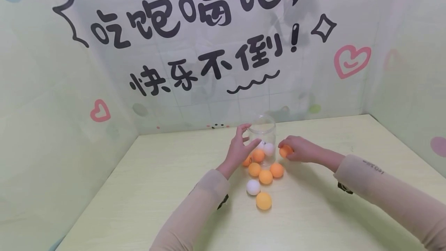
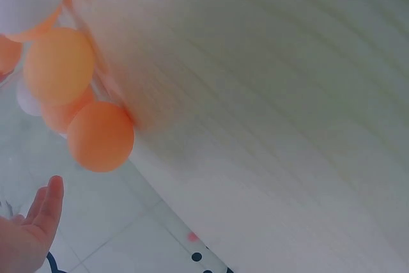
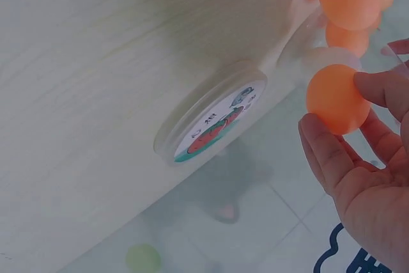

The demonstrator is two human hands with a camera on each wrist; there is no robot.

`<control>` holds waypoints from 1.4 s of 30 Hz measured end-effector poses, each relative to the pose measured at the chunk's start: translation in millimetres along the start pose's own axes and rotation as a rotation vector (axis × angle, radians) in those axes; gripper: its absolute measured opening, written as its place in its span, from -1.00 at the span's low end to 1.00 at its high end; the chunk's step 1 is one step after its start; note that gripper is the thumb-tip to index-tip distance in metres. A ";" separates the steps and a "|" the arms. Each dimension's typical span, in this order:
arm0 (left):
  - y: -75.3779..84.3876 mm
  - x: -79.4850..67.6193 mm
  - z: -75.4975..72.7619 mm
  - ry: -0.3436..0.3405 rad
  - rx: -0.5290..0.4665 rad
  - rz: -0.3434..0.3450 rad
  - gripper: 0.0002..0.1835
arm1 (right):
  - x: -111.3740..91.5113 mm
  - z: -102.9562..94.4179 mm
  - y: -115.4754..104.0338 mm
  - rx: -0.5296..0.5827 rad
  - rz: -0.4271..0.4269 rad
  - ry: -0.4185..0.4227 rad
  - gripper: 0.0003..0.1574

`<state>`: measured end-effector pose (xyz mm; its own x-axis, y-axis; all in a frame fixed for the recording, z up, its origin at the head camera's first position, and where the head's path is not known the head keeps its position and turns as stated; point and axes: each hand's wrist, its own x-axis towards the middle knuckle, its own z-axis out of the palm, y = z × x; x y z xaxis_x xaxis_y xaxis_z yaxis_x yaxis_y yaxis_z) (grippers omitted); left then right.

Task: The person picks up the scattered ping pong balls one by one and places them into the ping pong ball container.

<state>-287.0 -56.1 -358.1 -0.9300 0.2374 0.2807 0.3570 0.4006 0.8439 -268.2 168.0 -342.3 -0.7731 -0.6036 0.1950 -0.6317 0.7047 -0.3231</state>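
Observation:
A clear jar (image 1: pixel 263 130) stands upright near the back of the table, with white and orange ping-pong balls seen in its lower part. My left hand (image 1: pixel 239 149) is at the jar's left side, thumb and fingers spread about it; whether they touch the wall I cannot tell. Its fingers look straight in the left wrist view. To the right of the jar, my right hand (image 1: pixel 302 149) pinches an orange ping-pong ball (image 3: pixel 339 99) between thumb and fingertips. Several orange balls (image 1: pixel 265 177) and a white ball (image 1: pixel 253 187) lie in front of the jar.
A round lid (image 3: pixel 214 116) with a printed label shows on the table in the right wrist view. The pale wooden tabletop (image 1: pixel 156 177) meets a printed curtain (image 1: pixel 195 104) at the back, and more curtain hangs at both sides.

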 end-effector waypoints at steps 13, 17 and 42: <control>2.4 -1.4 -0.5 -0.003 -0.005 -0.005 -0.37 | 7.5 -26.4 -5.8 -0.015 0.085 -0.042 -0.58; 2.4 -1.6 -1.0 -0.004 -0.008 -0.004 -0.37 | 10.3 -36.8 -7.6 -0.020 0.116 -0.050 -0.56; 1.7 -3.5 -1.1 -0.014 -0.028 -0.004 -0.37 | 26.9 -81.8 -24.4 -0.122 0.103 0.023 -0.58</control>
<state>-283.2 -57.2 -357.1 -0.9301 0.2479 0.2709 0.3501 0.3763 0.8578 -278.3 165.1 -253.5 -0.8345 -0.5178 0.1883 -0.5499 0.8034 -0.2283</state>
